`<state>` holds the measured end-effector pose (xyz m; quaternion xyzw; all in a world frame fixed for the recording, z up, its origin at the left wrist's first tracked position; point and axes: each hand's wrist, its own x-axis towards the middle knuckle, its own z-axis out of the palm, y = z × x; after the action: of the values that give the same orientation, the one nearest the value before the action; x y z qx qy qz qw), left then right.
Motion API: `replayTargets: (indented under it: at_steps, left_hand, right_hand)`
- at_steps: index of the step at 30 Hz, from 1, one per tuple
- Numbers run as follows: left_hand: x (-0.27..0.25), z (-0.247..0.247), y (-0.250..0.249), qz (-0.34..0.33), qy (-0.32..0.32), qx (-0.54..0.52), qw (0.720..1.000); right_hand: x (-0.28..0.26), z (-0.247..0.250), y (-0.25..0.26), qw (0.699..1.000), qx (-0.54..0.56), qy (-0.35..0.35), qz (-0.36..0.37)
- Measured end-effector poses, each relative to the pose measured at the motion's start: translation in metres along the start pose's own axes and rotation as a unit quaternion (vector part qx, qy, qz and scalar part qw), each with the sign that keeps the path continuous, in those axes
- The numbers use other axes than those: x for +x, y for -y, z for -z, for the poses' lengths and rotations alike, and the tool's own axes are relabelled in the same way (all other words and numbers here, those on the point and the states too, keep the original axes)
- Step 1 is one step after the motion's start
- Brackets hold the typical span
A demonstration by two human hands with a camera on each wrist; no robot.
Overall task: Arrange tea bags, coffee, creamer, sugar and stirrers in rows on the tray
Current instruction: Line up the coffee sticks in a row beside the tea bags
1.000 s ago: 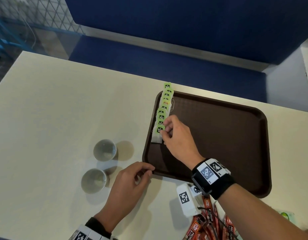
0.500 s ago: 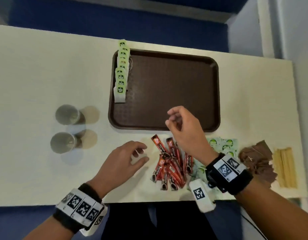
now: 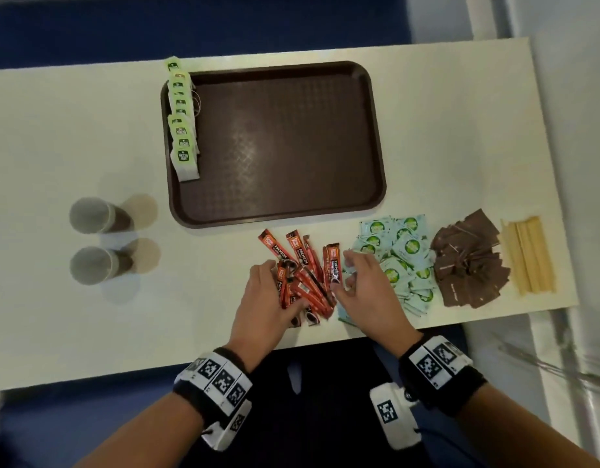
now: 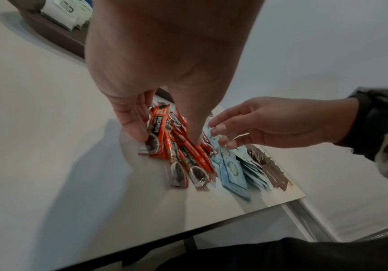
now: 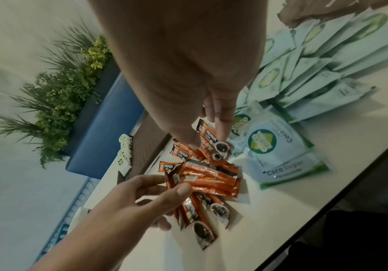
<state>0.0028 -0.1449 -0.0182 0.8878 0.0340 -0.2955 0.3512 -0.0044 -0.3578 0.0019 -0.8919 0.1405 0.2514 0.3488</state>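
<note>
A heap of red coffee sachets [image 3: 303,255] lies on the table just in front of the brown tray [image 3: 275,219]. My left hand [image 3: 283,285] grips the heap's left part, thumb on one side and fingers on the other [image 4: 167,137]. My right hand [image 3: 345,275] hovers at the heap's right edge with loosely bent fingers, its fingertips [image 5: 223,133] touching one sachet. A row of green-tagged tea bags [image 3: 182,130] stands along the tray's left edge. Pale "Coco Sugar" packets [image 3: 406,248], brown packets [image 3: 467,261] and wooden stirrers [image 3: 528,255] lie to the right.
Two paper cups [image 3: 89,214] [image 3: 89,265] stand left of the tray. The piles lie close to the table's near edge [image 3: 359,336]. Beyond the table's far side runs a blue bench, with a planter [image 5: 67,88] behind it.
My right hand left the tea bags on the tray and came down to the sachet heap. My left hand moved right onto the heap and took hold of it. The head view tilted down.
</note>
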Motion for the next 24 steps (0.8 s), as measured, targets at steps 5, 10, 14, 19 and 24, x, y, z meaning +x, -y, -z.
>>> replayTargets:
  at_steps: [5,10,14,19,24]
  left_hand:
    - [0.008,-0.002,-0.009,0.011,-0.015,0.016,1.0]
    - [0.009,-0.004,-0.002,0.008,-0.027,0.004,1.0]
    - [0.011,-0.006,0.0,0.016,-0.043,-0.02,0.999]
    - [0.016,-0.008,0.0,0.034,-0.078,-0.064,0.994]
    - [0.019,-0.01,-0.006,0.051,-0.09,-0.121,0.987]
  right_hand:
    - [0.003,-0.009,0.008,0.999,-0.017,0.029,0.001]
    - [0.004,-0.016,0.013,0.998,-0.05,0.037,0.005]
    - [0.005,-0.035,0.011,0.997,-0.077,0.025,0.006]
    - [0.007,-0.053,0.022,0.994,-0.104,0.011,0.025]
    - [0.008,-0.063,0.03,0.993,-0.111,0.016,0.046]
